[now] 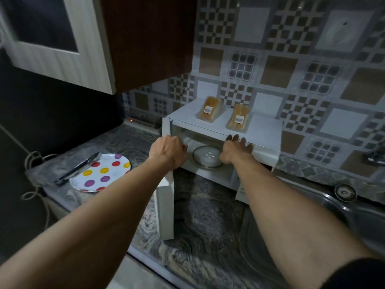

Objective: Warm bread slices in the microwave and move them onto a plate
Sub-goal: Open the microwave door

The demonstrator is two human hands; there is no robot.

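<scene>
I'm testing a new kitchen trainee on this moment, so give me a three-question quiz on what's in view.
1. True or false: the microwave door is closed.
2. How many bread packs lie on top of the microwave?
3. Where is the dotted plate? A: on the counter left of the microwave. B: on top of the microwave. C: inside the microwave.
Key: 1 false; 2 two; 3 A.
</scene>
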